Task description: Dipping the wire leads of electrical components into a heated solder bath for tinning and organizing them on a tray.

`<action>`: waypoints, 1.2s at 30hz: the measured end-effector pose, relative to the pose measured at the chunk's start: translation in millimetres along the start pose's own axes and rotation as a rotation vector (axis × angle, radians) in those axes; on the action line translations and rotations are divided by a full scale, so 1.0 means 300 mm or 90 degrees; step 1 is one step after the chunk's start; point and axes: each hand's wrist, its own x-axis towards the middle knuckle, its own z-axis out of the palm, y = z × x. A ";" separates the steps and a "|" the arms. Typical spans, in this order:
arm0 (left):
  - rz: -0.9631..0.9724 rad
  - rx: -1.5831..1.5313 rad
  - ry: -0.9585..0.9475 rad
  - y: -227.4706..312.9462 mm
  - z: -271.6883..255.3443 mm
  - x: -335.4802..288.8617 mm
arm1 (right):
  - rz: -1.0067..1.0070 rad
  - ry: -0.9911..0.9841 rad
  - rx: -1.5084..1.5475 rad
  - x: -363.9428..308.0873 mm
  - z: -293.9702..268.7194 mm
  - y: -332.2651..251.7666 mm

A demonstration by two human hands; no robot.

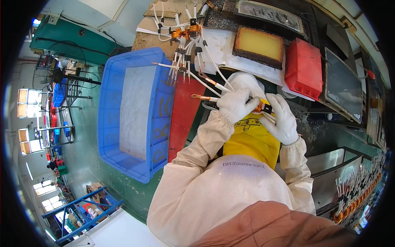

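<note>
My left hand point(236, 104), in a white glove, is closed with thumb and fingers on a copper-wound coil point(258, 108) with black and yellow tape on it. White-sleeved leads point(217, 85) with copper lug ends stick out past this hand to the left. On the coil's other side my right hand point(282, 119), also gloved in white, curls its fingers round the coil and a pale lead. The coil is held in front of my yellow apron point(251, 142), and the gloves hide part of it.
Left of me stands a blue crate point(161, 123). More coils with white leads point(180, 33) lie on cardboard at the far side. Beyond my hands are a dark-framed tray with a yellow surface point(259, 44) and a red bin point(303, 68). Rows of coils point(357, 197) line the lower right.
</note>
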 end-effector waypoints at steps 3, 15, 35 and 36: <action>-0.016 -0.014 0.039 -0.057 0.000 -0.014 | 0.056 0.107 -0.038 -0.030 -0.037 0.051; -0.138 -0.277 -0.015 -0.134 0.020 0.046 | 0.464 0.138 0.040 -0.329 -0.297 0.156; -0.146 -0.399 -0.009 -0.160 0.028 0.031 | 0.224 0.158 -0.230 -0.358 -0.138 0.205; -0.147 -0.399 -0.008 -0.158 0.029 0.030 | 0.244 0.182 -0.218 -0.360 -0.127 0.212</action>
